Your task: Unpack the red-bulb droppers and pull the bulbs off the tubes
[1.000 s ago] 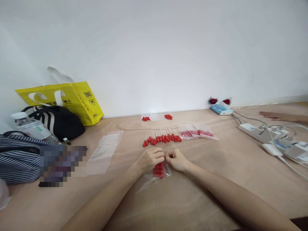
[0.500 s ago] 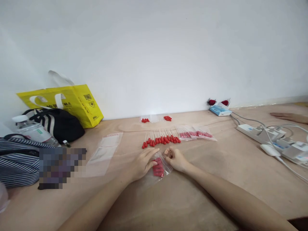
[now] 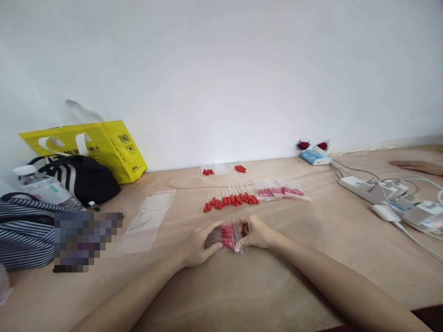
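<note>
A small clear zip bag (image 3: pixel 228 236) with several red pieces inside lies on the table in front of me. My left hand (image 3: pixel 200 244) curves around its left end, thumb at the near edge and fingers at the far edge. Pinched between the thumb and bent fingers of my right hand (image 3: pixel 258 233) is the bag's right end, where the plastic is crumpled. Just beyond lies a row of red-tipped sticks (image 3: pixel 230 200), pale stems pointing away. To the right of the row, several filled zip bags (image 3: pixel 277 190) overlap.
Flat clear bags (image 3: pixel 150 216) lie to the left. Near the wall are two small red piles (image 3: pixel 240 168) on clear plastic. A yellow bag (image 3: pixel 114 147), bottle (image 3: pixel 48 189) and striped bag (image 3: pixel 27 235) crowd the left. A tissue pack (image 3: pixel 315 156), power strip (image 3: pixel 391 198) and another person's hand (image 3: pixel 411 165) are at right.
The zip bag has turned so its crumpled end faces right. My left hand has shifted to its left end, thumb lower; my right hand keeps its pinch on the right.
</note>
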A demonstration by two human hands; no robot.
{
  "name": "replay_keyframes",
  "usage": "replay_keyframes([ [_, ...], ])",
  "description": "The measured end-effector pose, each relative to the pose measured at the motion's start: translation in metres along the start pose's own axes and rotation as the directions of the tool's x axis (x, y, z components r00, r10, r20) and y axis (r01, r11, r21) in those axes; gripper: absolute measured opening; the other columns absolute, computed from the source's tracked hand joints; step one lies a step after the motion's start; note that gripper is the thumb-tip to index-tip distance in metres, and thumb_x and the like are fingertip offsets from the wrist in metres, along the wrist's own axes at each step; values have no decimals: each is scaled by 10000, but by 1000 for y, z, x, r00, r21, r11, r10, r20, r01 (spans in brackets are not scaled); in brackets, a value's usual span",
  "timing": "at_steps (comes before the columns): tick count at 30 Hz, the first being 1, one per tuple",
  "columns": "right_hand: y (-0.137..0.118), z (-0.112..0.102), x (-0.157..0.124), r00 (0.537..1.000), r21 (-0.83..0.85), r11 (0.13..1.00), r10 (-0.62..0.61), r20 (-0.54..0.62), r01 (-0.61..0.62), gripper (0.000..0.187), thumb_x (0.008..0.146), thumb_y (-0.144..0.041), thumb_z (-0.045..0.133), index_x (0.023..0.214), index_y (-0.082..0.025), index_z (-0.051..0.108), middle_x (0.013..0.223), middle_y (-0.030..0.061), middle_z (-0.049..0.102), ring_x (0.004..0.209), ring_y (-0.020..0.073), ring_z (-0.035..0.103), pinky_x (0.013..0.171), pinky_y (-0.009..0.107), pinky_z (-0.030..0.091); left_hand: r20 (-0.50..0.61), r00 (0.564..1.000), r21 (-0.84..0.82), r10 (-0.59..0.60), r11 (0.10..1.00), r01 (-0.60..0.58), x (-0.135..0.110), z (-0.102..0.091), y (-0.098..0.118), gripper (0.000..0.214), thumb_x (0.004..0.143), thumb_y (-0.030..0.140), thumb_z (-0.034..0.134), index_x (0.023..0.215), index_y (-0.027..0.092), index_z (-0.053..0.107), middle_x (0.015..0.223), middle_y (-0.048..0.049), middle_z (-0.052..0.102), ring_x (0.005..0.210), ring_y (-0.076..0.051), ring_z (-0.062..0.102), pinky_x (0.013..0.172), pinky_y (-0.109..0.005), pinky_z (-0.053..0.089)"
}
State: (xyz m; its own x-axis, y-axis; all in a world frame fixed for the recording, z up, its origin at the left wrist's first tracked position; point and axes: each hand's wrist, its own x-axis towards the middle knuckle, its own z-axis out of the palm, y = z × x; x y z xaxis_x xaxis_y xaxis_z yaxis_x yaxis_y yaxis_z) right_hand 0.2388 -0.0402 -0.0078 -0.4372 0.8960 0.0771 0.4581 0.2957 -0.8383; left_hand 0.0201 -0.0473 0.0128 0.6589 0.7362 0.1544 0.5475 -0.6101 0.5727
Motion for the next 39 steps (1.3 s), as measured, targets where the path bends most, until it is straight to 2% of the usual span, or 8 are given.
replay_keyframes([
  [5,-5,0,-1,990,-75,989,-134,-34,131,488,398,-283,812,833,-167,622,715,-36,480,600,78,416,490,169,310,-12,1000,-29,27,999,-27,4,2,-4,450,763,300,532,1190,215,421,1158,-64,554,1049,-196,521,898,-329,408],
  [9,-4,1,-1,990,-132,986,-116,-75,105,442,407,-282,811,778,-156,607,684,-37,477,595,88,428,502,182,334,-14,999,-49,34,998,-35,3,1,-6,422,768,299,529,1172,209,447,1135,-62,570,1028,-192,535,886,-324,415],
  [12,-3,2,-3,968,-187,959,-235,-88,215,340,503,-293,777,759,-151,604,688,-19,497,614,102,459,536,200,368,4,1000,-81,28,996,-28,3,-1,-5,383,782,298,514,1155,220,475,1120,-53,583,1007,-186,547,879,-323,422],
  [17,-2,4,-6,850,-333,812,-524,-55,479,220,756,-312,596,930,-181,624,908,67,580,839,155,515,742,272,406,-28,999,-65,29,997,-31,2,-1,-7,339,794,272,497,1129,220,498,1096,-45,597,985,-176,557,865,-314,431],
  [21,-1,7,-4,830,-529,689,-555,54,496,386,729,-470,589,1011,-206,599,934,70,610,849,186,525,729,317,393,-56,996,-12,66,998,-67,1,2,-12,339,797,269,502,1132,222,498,1109,-45,593,1020,-176,541,903,-320,405],
  [26,1,11,-2,796,-676,559,-601,68,480,232,847,-214,438,1029,-184,579,878,75,618,781,166,541,685,296,410,-62,997,-45,46,998,-49,2,2,-14,376,768,277,545,1135,213,495,1114,-43,596,1010,-173,552,880,-309,427],
  [33,2,9,-4,794,-509,669,-606,50,542,297,842,-223,450,1129,-214,527,974,75,604,852,150,568,715,256,461,-45,999,-114,-17,993,12,3,3,-12,358,767,245,523,1124,221,507,1094,-40,613,982,-172,573,876,-324,437],
  [39,1,8,-4,799,-497,687,-600,24,530,237,841,-251,469,1032,-267,609,982,59,639,847,161,599,711,276,471,-37,999,-116,-32,993,27,3,1,-10,362,752,232,534,1114,219,520,1093,-34,617,986,-175,571,876,-315,430],
])
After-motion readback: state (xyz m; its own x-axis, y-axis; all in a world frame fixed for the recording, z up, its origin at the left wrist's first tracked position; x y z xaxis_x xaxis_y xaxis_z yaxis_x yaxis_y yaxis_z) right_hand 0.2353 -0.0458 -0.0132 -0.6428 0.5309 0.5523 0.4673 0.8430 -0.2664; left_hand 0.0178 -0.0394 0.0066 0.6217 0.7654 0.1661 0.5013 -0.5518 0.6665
